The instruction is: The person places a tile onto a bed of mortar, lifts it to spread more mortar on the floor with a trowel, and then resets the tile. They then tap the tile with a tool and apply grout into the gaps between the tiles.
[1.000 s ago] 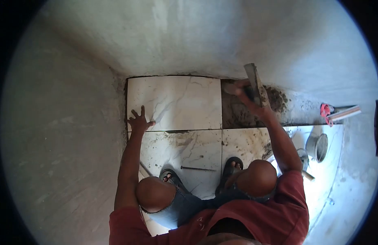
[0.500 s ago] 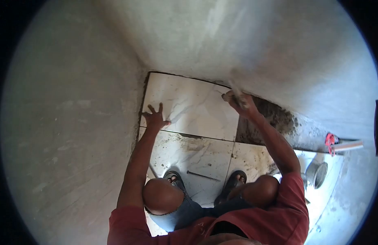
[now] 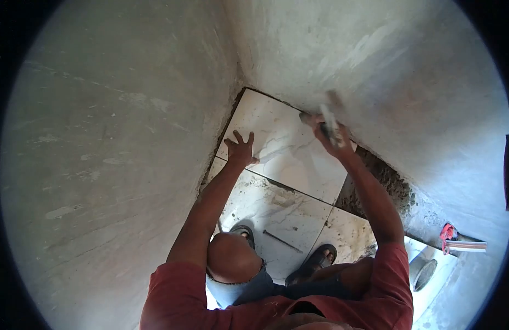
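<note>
So, fingers first: the left hand's fingers [image 3: 237, 136] were spread wide and holding nothing. The left hand [image 3: 241, 149] lay palm-down on the corner tile [image 3: 290, 151], close to its near-left edge by the left wall [image 3: 128, 137]. The right hand [image 3: 329, 137] was curled shut around a tool [image 3: 327, 113]. The tool was too motion-blurred to name; all I could make out was a pale streak running up out of the fist toward the back wall [image 3: 403, 82], so its long axis pointed roughly away from the person.

The relation that mattered: the corner tile sat tucked into the corner where the two walls met, and the hands were at opposite ends of it. From the flat left hand the tile stretched off to the right and away. The right hand with the tool was over the far-right edge, next to the back wall. I couldn't tell whether the tool was touching the tile or just above it.

Further out, the right hand was the one nearer the bare mortar patch [image 3: 384, 184], just right of the corner tile. A dirtier laid tile [image 3: 271, 206] butted against the corner tile's near edge, with a thin dark rod [image 3: 277, 241] lying on it and the person's sandals [image 3: 320, 258] planted nearby. A bucket [image 3: 422, 272] stood well off to the right.
</note>
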### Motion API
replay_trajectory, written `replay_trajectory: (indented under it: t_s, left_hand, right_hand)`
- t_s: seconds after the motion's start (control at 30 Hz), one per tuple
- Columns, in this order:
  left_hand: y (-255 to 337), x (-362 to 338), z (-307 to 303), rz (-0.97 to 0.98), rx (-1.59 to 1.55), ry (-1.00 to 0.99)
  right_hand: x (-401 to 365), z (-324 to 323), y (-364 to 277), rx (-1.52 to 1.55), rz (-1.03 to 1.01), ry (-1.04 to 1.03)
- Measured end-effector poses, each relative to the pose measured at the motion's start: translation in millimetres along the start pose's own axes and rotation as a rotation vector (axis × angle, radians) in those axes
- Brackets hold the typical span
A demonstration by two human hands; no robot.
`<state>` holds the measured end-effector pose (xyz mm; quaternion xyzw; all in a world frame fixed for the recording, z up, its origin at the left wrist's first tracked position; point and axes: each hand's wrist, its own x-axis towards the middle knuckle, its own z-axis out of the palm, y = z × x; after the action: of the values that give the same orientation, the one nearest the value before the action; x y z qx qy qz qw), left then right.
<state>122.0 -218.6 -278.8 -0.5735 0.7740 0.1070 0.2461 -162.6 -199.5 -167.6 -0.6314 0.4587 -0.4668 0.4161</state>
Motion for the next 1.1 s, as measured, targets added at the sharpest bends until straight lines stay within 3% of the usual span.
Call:
replay_trajectory:
  t_s: [0.03,0.1,0.13,0.2,0.23,0.3,0.33,0.4,0.53,0.57,0.67,0.83,0.9,0.93,1.0,1.03,1.1]
  left_hand:
    - [0.3,0.1,0.3,0.005,-0.004,0.011]
    - [0.8,-2.0,-1.5,0.004,-0.009,0.031]
    - [-0.7,2.6,-6.0,-0.009,-0.012,0.041]
    - [0.6,-3.8,0.7,0.007,-0.018,0.056]
    - [0.3,-2.1,0.0,0.009,-0.012,0.030]
    - [2.4,-6.1,0.0,-0.012,-0.032,0.023]
    - [2.1,-4.8,-3.2,-0.024,-0.046,0.033]
    - [1.8,-8.5,-8.5,-0.033,-0.103,0.020]
    - [-0.2,-6.1,-5.8,-0.028,-0.169,-0.040]
    - [-0.1,-5.4,-2.4,-0.028,-0.165,-0.030]
    - [0.5,-6.6,-7.3,-0.033,-0.137,-0.007]
    - [-1.3,-4.3,-1.8,-0.014,-0.156,0.015]
    - [-0.5,-6.1,2.8,-0.016,-0.163,0.029]
    - [-0.7,-6.0,2.2,-0.018,-0.171,0.035]
    - [-0.9,-7.0,-2.5,-0.016,-0.173,0.052]
    - [-1.7,-7.4,-4.9,-0.011,-0.176,0.052]
    - [-0.7,-7.0,-1.1,-0.012,-0.192,0.034]
  right_hand:
    - [5.7,2.3,9.3,-0.004,-0.012,-0.002]
    - [21.0,11.0,15.6,-0.436,0.120,-0.076]
    - [30.9,15.8,13.5,-0.436,0.103,-0.082]
    - [33.7,39.1,11.2,0.022,0.148,-0.012]
    - [38.7,51.8,15.4,0.030,0.155,-0.024]
    - [57.6,71.5,19.6,-0.073,-0.283,0.213]
    - [62.2,75.5,18.2,-0.071,-0.297,0.213]
    - [67.2,82.3,10.9,-0.153,-0.009,0.046]
    - [84.4,105.0,1.6,0.022,0.026,0.090]
    - [89.4,116.1,9.2,0.162,-0.113,0.193]
    - [89.8,123.4,43.3,-0.072,-0.102,0.101]
    - [98.0,136.8,37.4,0.080,0.001,0.162]
    - [102.2,144.1,42.7,0.180,-0.219,0.282]
    - [103.1,143.7,46.2,0.179,-0.224,0.281]
    - [105.9,141.3,42.0,-0.061,-0.181,0.191]
    - [110.4,140.4,35.3,-0.062,-0.189,0.197]
    - [110.0,141.7,26.3,-0.057,-0.015,0.181]
